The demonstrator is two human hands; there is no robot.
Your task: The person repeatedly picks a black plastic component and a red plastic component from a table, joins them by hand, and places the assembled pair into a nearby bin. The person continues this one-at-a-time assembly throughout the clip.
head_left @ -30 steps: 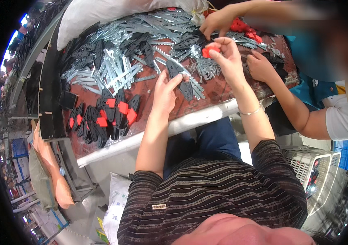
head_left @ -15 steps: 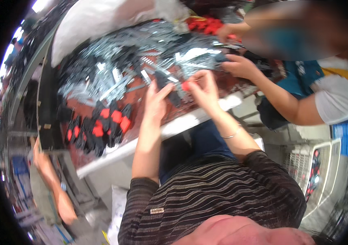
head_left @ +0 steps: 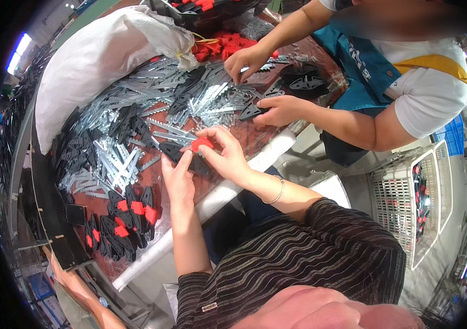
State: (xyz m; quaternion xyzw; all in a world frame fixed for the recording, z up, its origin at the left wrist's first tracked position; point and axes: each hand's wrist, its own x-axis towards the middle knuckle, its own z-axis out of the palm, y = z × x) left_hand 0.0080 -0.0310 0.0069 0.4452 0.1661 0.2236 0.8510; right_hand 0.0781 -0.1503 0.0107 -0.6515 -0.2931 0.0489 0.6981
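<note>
My left hand (head_left: 178,178) is closed on a flat black plastic piece (head_left: 171,150), its thumb and fingers pinching the near end. Just right of it, my right hand (head_left: 223,156) pinches a small red plastic piece (head_left: 201,143) between thumb and fingers, close against the black piece. Silvery toothed metal strips (head_left: 174,135) lie right behind my hands; whether one is joined to the black piece I cannot tell. Below and left of my hands, several black pieces with red parts (head_left: 125,219) sit together at the table's near edge.
A heap of metal strips (head_left: 118,162) and loose black pieces (head_left: 77,145) covers much of the red-brown table (head_left: 211,189). Behind lies a white sack (head_left: 88,74), beside red parts (head_left: 228,44). Across on the right, a co-worker's hand (head_left: 281,109) holds a black piece. A white crate (head_left: 395,200) stands lower right.
The view has shifted, and my hands now appear further left and lower, still holding the black and red pieces. The co-worker's far hand has moved away from the red parts toward the metal strips.
</note>
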